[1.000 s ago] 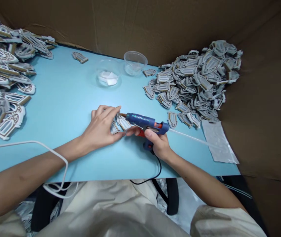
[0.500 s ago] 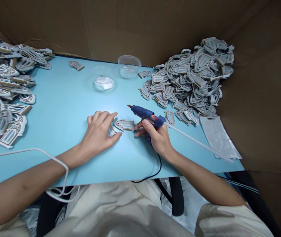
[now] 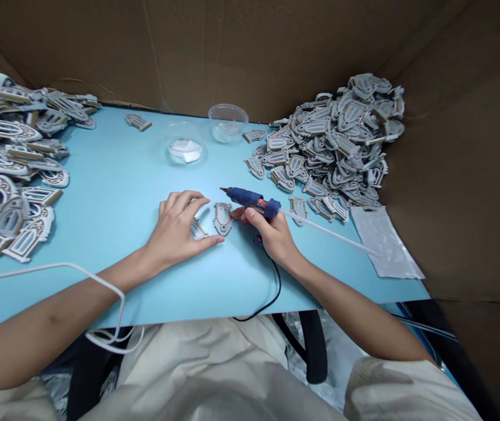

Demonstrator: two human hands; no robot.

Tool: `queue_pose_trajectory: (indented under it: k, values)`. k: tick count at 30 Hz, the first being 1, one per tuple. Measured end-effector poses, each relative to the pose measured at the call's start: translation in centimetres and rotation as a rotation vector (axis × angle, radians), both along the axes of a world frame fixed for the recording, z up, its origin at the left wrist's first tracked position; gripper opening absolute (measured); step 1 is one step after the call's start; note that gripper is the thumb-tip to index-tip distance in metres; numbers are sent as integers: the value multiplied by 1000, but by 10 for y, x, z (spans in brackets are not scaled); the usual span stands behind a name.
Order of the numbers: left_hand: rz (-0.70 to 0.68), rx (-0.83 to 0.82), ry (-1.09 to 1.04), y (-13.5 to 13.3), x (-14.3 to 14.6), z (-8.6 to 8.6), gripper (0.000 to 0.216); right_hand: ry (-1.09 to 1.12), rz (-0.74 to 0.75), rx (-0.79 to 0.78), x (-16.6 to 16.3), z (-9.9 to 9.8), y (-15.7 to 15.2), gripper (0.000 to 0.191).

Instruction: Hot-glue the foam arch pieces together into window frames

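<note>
My right hand grips a blue glue gun with a clear glue stick trailing out of its back; the nozzle points left, raised a little above the blue table. My left hand rests on the table with curved fingers pressing down a small arched window piece. A second grey window-shaped piece lies upright between both hands, touched by a finger of my right hand.
A heap of grey window pieces fills the back right, another pile the left edge. Two clear plastic cups stand at the back. A plastic bag lies right. Cardboard walls surround the table. A white cable crosses my left arm.
The glue gun's nozzle lifted off the loose window piece and drew back right. That piece turned from lying sideways to pointing toward me. My left hand stayed put.
</note>
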State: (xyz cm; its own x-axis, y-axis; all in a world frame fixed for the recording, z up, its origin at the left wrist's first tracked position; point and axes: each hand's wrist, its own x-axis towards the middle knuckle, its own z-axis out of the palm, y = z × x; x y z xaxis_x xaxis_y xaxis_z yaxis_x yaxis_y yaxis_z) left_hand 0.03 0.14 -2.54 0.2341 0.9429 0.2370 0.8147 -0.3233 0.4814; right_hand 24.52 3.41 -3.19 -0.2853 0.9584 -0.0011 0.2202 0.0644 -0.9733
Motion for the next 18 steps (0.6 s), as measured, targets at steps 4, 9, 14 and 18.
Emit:
queue_pose_trajectory:
  k: [4, 9, 14, 18]
  values:
    - [-8, -63, 68, 6, 0, -3, 78, 100, 114, -44, -6, -2, -1, 54]
    - [18, -73, 70, 4, -2, -2, 90, -191, -4, 193, -2, 8, -6, 47]
    - [-15, -90, 85, 3, -3, -2, 76, -296, 102, 279, 1, 16, -16, 43]
    - [34, -81, 51, 3, 0, -2, 79, -371, 174, 264, -4, 19, -22, 39]
